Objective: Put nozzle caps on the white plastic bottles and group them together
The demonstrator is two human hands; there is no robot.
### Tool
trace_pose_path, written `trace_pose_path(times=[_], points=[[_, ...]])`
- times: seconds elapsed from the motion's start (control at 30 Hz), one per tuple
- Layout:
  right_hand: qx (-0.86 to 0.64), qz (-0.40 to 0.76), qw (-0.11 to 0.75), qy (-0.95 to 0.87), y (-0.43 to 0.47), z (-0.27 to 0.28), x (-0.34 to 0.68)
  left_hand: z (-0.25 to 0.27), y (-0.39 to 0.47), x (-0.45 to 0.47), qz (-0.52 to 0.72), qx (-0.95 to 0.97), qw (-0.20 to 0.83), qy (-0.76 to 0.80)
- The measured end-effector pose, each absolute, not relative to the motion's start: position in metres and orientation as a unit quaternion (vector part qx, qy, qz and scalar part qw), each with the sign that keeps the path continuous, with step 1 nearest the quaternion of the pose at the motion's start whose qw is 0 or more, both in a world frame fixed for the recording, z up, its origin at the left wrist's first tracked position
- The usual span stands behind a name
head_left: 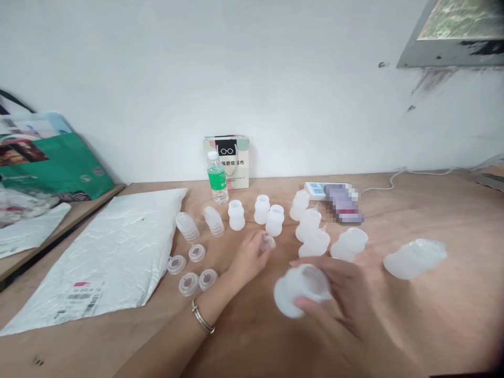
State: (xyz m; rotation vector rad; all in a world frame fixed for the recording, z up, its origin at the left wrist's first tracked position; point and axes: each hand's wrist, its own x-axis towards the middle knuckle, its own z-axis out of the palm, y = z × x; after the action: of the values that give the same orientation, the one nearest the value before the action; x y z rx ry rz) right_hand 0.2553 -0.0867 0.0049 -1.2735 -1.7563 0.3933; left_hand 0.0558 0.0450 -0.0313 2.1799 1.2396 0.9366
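My right hand is closed around a frosted white squeeze bottle, its open mouth tilted up. Between the fingers of my left hand is a small clear plastic cap; its exact shape is hard to make out. Just beyond stand several open white bottles. Bottles with clear tops, one of them a topped bottle, lean or lie past my right hand. To the left of my left hand lie several clear rings, with two clear stacks of domed covers behind them.
A white plastic mailer covers the table's left part. A green-labelled water bottle stands before a paper bag at the wall. Back right, a phone rests against a white power strip. A lone bottle lies far right.
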Motion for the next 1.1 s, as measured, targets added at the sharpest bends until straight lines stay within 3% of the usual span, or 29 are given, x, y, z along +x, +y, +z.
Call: trace_pose_path(times=[0.2, 0.47, 0.97, 1.1], points=[[-0.498, 0.271, 0.397, -0.721, -0.031, -0.009, 0.187, -0.027, 0.041, 0.02, 0.449, 0.693, 0.261, 0.501], [-0.539, 0.386, 0.35, -0.662, -0.027, -0.039, 0.184, -0.033, 0.03, 0.015, 0.505, 0.618, 0.408, 0.444], [-0.532, 0.354, 0.34, -0.69, -0.013, -0.042, 0.19, -0.025, 0.031, 0.01, 0.543, 0.552, 0.486, 0.405], [-0.483, 0.28, 0.425, -0.712, -0.015, -0.051, 0.194, -0.022, 0.032, 0.01, 0.544, 0.531, 0.507, 0.406]])
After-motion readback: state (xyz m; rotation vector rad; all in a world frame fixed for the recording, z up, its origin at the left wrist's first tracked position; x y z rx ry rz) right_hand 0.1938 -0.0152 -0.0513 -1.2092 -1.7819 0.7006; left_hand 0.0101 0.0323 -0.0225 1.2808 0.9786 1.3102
